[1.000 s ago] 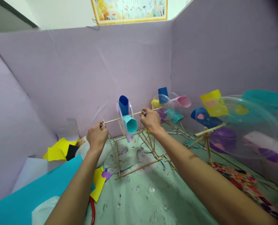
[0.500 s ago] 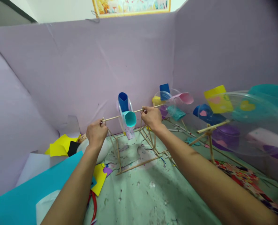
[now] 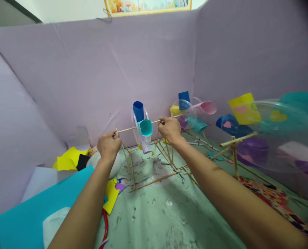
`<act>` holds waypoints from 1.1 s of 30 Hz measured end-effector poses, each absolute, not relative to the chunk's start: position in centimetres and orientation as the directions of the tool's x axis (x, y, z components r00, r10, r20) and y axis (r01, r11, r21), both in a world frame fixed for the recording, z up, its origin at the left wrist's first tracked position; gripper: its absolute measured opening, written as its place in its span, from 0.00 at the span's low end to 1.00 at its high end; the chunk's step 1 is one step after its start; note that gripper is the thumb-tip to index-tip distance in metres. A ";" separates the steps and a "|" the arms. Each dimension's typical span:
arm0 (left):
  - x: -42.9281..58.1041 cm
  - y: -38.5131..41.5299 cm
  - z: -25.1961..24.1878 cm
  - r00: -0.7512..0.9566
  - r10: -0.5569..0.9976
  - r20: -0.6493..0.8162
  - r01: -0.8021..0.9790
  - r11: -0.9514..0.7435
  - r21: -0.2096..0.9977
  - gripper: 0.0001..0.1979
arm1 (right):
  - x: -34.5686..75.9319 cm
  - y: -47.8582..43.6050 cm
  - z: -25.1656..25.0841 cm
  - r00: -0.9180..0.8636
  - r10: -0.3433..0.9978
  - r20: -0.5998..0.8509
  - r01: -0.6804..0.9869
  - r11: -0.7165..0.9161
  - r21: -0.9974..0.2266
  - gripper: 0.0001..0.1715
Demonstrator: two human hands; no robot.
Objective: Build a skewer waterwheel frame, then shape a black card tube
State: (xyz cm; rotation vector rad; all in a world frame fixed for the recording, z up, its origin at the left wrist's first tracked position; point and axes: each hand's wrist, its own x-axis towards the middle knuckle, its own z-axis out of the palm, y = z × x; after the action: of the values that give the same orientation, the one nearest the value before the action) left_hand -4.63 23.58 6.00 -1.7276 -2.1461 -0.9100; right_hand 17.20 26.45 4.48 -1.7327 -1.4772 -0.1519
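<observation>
Thin wooden stick (image 3: pixel 126 130) is pinched near its left end by left hand (image 3: pixel 109 144) and farther right by right hand (image 3: pixel 170 129), both at tops of stick frame (image 3: pixel 156 180); clear wheel with blue cup (image 3: pixel 138 112) and turquoise cup (image 3: pixel 146 128) is carried on it between the hands; frame is stood on green cloth (image 3: pixel 148 214). Yellow paper (image 3: pixel 67 163) is seen left; larger cupped wheel (image 3: pixel 270 136), right.

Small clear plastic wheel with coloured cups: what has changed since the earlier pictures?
The wheel turned slightly: its near turquoise paper cup rose toward the level of the thin wooden stick. The left hand and right hand kept their grip at the stick.
</observation>
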 end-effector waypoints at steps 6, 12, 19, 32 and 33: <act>-4.3 23.5 6.2 -0.270 0.802 0.532 0.934 0.085 0.346 0.16 | 17.3 26.0 5.1 0.298 0.788 0.540 0.873 0.004 -0.488 0.20; -4.2 23.2 6.4 -0.280 0.799 0.532 0.907 0.039 0.419 0.21 | 17.5 25.2 5.5 0.296 0.834 0.465 0.877 -0.044 -0.479 0.29; -4.7 23.4 5.0 -0.326 0.790 0.519 0.878 0.049 0.477 0.27 | 17.5 24.9 4.7 0.334 0.849 0.409 0.862 -0.100 -0.496 0.37; -4.7 23.2 2.7 -0.306 0.836 0.455 0.864 0.043 0.502 0.28 | 17.9 25.4 2.4 0.425 0.775 0.467 0.748 -0.010 -0.664 0.41; -4.6 23.2 2.6 -0.301 0.839 0.453 0.864 0.039 0.502 0.28 | 17.9 25.4 2.2 0.432 0.772 0.467 0.734 0.000 -0.679 0.40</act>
State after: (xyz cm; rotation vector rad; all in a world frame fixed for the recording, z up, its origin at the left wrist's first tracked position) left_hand -4.61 23.21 2.62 -1.8365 -2.2397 -1.1253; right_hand 17.93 25.43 2.24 -1.7361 -1.3084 0.0496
